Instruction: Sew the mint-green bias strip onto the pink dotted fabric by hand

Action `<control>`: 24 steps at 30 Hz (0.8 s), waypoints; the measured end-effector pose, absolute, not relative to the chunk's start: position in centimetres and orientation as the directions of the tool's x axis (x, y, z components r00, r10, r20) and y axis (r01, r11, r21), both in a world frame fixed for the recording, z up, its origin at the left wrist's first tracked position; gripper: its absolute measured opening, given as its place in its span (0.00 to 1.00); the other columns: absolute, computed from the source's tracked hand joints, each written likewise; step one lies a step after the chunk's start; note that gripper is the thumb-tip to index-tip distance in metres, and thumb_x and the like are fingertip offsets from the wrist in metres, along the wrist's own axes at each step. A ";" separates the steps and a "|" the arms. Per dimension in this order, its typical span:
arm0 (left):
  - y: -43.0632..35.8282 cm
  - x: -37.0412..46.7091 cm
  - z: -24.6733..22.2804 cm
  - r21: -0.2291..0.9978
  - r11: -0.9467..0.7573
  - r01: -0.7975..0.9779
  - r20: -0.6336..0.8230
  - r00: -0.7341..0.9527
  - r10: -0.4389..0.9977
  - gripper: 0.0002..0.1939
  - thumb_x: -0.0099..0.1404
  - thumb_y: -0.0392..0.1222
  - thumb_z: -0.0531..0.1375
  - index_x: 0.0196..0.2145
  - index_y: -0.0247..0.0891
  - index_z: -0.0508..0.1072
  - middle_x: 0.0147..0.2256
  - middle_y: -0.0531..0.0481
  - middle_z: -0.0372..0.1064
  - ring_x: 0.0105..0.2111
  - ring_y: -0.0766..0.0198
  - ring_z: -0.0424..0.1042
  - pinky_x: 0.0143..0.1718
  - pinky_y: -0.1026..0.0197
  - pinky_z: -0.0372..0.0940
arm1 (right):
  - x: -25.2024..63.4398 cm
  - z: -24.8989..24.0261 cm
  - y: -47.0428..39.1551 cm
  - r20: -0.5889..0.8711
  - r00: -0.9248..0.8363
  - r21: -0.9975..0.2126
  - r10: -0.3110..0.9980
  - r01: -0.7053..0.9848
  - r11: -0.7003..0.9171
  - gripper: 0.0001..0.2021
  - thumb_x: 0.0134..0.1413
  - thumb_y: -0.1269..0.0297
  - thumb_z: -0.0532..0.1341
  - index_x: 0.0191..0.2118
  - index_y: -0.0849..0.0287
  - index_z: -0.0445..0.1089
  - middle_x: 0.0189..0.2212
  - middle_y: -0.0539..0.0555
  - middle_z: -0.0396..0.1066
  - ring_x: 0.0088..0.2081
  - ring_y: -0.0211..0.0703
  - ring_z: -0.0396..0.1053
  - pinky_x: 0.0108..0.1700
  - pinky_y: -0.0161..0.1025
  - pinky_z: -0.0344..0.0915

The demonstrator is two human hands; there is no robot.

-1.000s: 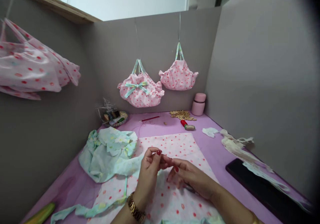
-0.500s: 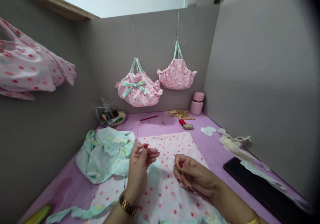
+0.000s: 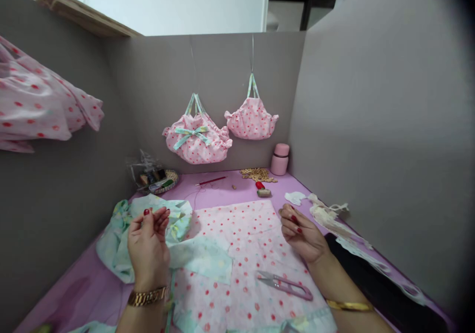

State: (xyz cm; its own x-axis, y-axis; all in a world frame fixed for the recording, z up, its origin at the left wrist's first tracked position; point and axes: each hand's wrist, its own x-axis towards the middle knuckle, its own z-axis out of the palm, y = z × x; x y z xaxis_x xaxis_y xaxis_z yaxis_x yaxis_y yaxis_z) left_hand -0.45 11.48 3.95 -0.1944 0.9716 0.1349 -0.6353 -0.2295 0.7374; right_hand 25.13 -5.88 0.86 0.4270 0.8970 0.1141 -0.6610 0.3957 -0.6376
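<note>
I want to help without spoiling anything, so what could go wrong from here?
The metal, pink-handled thread snips lie with their blades bare on the pink, red-dotted cloth; they might snag it, or poke the right hand if it brushes them.

The small, greenish-beige, cylindrical spool lies on its side on the purple tabletop, so it could roll if bumped.

We look into a small sewing booth; whether home or workshop, we cannot tell. Flat grey panels (image 3: 148,85) enclose a purple tabletop (image 3: 220,193). Pink-handled metal thread snips (image 3: 285,285) lie on a pink dotted fabric sheet (image 3: 252,244) toward the tabletop's near edge; we see a red thread spool (image 3: 260,185) and a beige thread spool (image 3: 264,193) near its far edge, a round woven basket (image 3: 175,180) at its far left corner, and gathered pink dotted fabric bags (image 3: 200,151) hanging above.
</note>
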 end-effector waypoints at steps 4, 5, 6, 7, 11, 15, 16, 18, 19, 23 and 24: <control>12.1 -1.1 4.1 0.730 -0.304 -0.612 0.134 -0.309 0.942 0.05 0.55 0.33 0.60 0.28 0.37 0.66 0.21 0.56 0.73 0.22 0.70 0.73 0.25 0.70 0.66 | 25.8 0.8 -6.0 0.103 0.494 -0.687 0.864 -0.592 0.421 0.14 0.46 0.67 0.65 0.24 0.57 0.56 0.19 0.41 0.54 0.14 0.24 0.49 0.15 0.22 0.53; 12.2 -1.2 4.0 0.731 -0.318 -0.604 0.131 -0.334 0.934 0.05 0.55 0.33 0.61 0.28 0.37 0.66 0.21 0.56 0.73 0.22 0.70 0.72 0.25 0.70 0.66 | 25.8 0.7 -5.9 0.093 0.506 -0.714 0.858 -0.567 0.411 0.14 0.47 0.66 0.65 0.24 0.58 0.56 0.19 0.41 0.54 0.14 0.25 0.49 0.15 0.22 0.53; 12.2 -1.3 3.9 0.732 -0.332 -0.595 0.126 -0.361 0.924 0.05 0.55 0.34 0.61 0.28 0.37 0.66 0.21 0.56 0.72 0.22 0.70 0.72 0.24 0.70 0.65 | 25.7 0.6 -5.8 0.077 0.515 -0.746 0.854 -0.538 0.392 0.13 0.48 0.66 0.64 0.24 0.58 0.57 0.19 0.42 0.54 0.13 0.25 0.49 0.14 0.23 0.52; 12.3 -1.4 3.8 0.734 -0.346 -0.584 0.119 -0.391 0.912 0.06 0.54 0.34 0.61 0.29 0.37 0.66 0.20 0.56 0.72 0.22 0.71 0.71 0.24 0.71 0.64 | 25.6 0.4 -5.6 0.055 0.523 -0.783 0.850 -0.505 0.362 0.12 0.49 0.66 0.63 0.24 0.58 0.58 0.19 0.42 0.56 0.13 0.25 0.50 0.14 0.23 0.52; 12.6 -2.0 3.7 0.726 -0.394 -0.564 0.094 -0.485 0.869 0.04 0.56 0.34 0.60 0.29 0.37 0.65 0.18 0.60 0.68 0.21 0.72 0.69 0.27 0.70 0.64 | 25.3 -1.2 -4.5 -0.040 0.628 -0.924 0.777 -0.319 0.210 0.06 0.57 0.67 0.59 0.31 0.63 0.64 0.23 0.45 0.64 0.15 0.27 0.57 0.14 0.25 0.54; 12.5 -2.5 4.1 0.708 -0.345 -0.617 0.093 -0.403 0.911 0.04 0.55 0.35 0.59 0.27 0.38 0.65 0.16 0.62 0.61 0.15 0.73 0.61 0.20 0.69 0.62 | 25.9 -2.8 -3.9 -0.004 0.818 -0.991 0.576 -0.080 0.107 0.07 0.60 0.65 0.57 0.40 0.63 0.66 0.29 0.48 0.67 0.21 0.30 0.64 0.19 0.29 0.62; 12.4 -2.5 4.3 0.704 -0.329 -0.629 0.097 -0.374 0.923 0.05 0.54 0.35 0.60 0.27 0.38 0.64 0.15 0.62 0.59 0.14 0.74 0.58 0.17 0.72 0.58 | 26.1 -3.1 -3.9 0.021 0.846 -0.996 0.533 -0.028 0.083 0.08 0.60 0.65 0.57 0.41 0.63 0.66 0.31 0.49 0.68 0.22 0.32 0.65 0.21 0.30 0.64; 12.2 -2.6 4.5 0.701 -0.304 -0.645 0.107 -0.325 0.939 0.06 0.53 0.36 0.61 0.27 0.38 0.65 0.15 0.62 0.56 0.12 0.75 0.52 0.11 0.73 0.49 | 26.2 -3.2 -3.9 0.063 0.875 -0.998 0.481 0.055 0.031 0.08 0.59 0.64 0.57 0.43 0.62 0.66 0.32 0.50 0.68 0.24 0.33 0.66 0.23 0.32 0.66; 12.1 -2.6 4.6 0.701 -0.298 -0.648 0.113 -0.312 0.943 0.06 0.52 0.36 0.61 0.27 0.38 0.65 0.15 0.63 0.55 0.12 0.76 0.50 0.10 0.73 0.46 | 26.2 -3.2 -3.9 0.077 0.879 -0.996 0.470 0.086 0.002 0.09 0.60 0.64 0.56 0.43 0.63 0.66 0.32 0.50 0.68 0.24 0.33 0.66 0.23 0.32 0.65; 11.5 -2.8 5.4 0.684 -0.362 -0.633 0.148 -0.365 0.919 0.05 0.54 0.38 0.62 0.28 0.39 0.67 0.15 0.62 0.54 0.13 0.75 0.49 0.10 0.72 0.44 | 25.0 -2.3 -4.6 0.105 0.841 -0.976 0.530 0.189 -0.106 0.07 0.60 0.65 0.55 0.39 0.63 0.65 0.27 0.47 0.66 0.19 0.30 0.61 0.18 0.29 0.58; 11.4 -2.9 5.7 0.678 -0.389 -0.624 0.159 -0.392 0.906 0.05 0.54 0.38 0.62 0.28 0.39 0.68 0.15 0.61 0.53 0.14 0.74 0.50 0.10 0.72 0.44 | 24.5 -1.9 -5.2 0.114 0.815 -0.966 0.568 0.224 -0.127 0.06 0.59 0.65 0.55 0.37 0.62 0.65 0.25 0.46 0.65 0.18 0.30 0.59 0.17 0.29 0.56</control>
State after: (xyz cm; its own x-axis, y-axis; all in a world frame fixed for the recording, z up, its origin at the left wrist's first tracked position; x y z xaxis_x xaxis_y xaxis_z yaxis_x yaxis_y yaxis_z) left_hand -2.89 11.36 5.65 -0.3924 0.9060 0.1588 -0.6242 -0.3891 0.6775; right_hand 24.46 -5.22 -1.87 0.8148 0.5685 0.1137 0.2237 -0.1274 -0.9663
